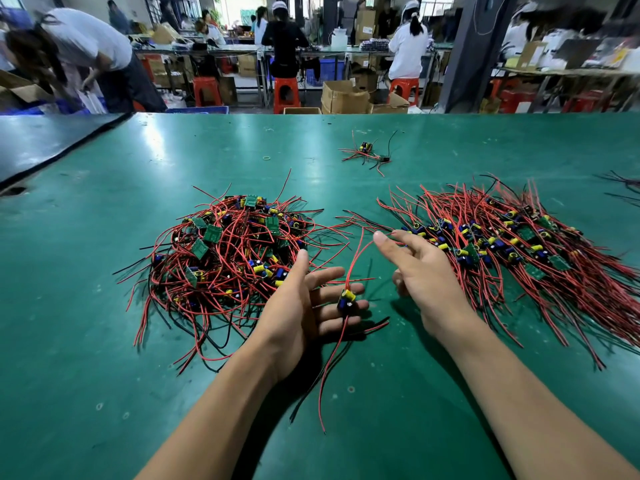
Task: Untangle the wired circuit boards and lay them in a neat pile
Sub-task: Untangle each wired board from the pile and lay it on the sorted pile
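A tangled heap of wired circuit boards (235, 251), green boards with red and black leads, lies at centre left on the green table (104, 341). At the right, a sorted pile of boards (512, 244) lies with its wires fanned out in roughly one direction. My left hand (304, 313) is held flat with straight fingers beside the heap. A single circuit board (346, 299) with blue and yellow parts rests on those fingers, its leads trailing toward me. My right hand (426, 271) pinches that board's red wire (358, 258) between thumb and forefinger, just left of the sorted pile.
Two or three stray wired boards (367, 152) lie farther back on the table. More wires (623, 183) show at the right edge. A black mat (52, 140) covers the far left. Beyond the table, people work at benches among orange stools and cardboard boxes.
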Demonstrator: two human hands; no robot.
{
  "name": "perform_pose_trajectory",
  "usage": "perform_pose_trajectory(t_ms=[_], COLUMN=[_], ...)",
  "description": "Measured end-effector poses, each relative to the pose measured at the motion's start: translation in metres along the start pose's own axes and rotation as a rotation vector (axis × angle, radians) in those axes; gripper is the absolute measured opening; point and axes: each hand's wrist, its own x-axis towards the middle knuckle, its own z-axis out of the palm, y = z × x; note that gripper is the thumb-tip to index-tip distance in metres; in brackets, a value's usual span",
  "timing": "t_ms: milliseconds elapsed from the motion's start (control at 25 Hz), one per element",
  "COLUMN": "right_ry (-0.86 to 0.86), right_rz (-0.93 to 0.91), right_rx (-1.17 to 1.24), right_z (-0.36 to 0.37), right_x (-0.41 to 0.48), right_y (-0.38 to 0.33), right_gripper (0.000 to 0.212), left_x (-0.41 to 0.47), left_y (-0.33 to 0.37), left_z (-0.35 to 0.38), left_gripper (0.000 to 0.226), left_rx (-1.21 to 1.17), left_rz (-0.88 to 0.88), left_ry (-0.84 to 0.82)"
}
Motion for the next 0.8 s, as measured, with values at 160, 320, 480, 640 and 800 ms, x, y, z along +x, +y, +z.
perform_pose_trajectory(t_ms=[160, 320, 480, 640, 800], right_ry=[0.010, -0.159, -0.079, 0.131, 0.391], right_rz=[-0.088, -0.159, -0.284, -0.459, -0.497], right_rx=[-0.277, -0.416, -0.406, -0.432, -0.644], right_z=[0.009, 0.025, 0.029, 0.009, -0.033], right_x=[-0.013, -0.032, -0.037, -0.017, 0.011], right_y=[-0.001, -0.001, -0.001, -0.004, -0.005], right_gripper=[0.087, 0.055, 0.030, 0.016, 0.017], left_x=[0.002, 0.003, 0.002, -0.003, -0.008], left_y=[0.000, 0.000, -0.003, -0.004, -0.009], left_z=[-0.001, -0.004, -0.001, -0.001, -0.008], left_gripper=[0.073, 0.073, 0.067, 0.027, 0.017], left_rx=[-0.093, -0.168, -0.118, 0.152, 0.835], left_rz=[0.024, 0.097, 0.129, 0.325, 0.654], left_ry=[-0.011, -0.057, -0.077, 0.115, 0.325])
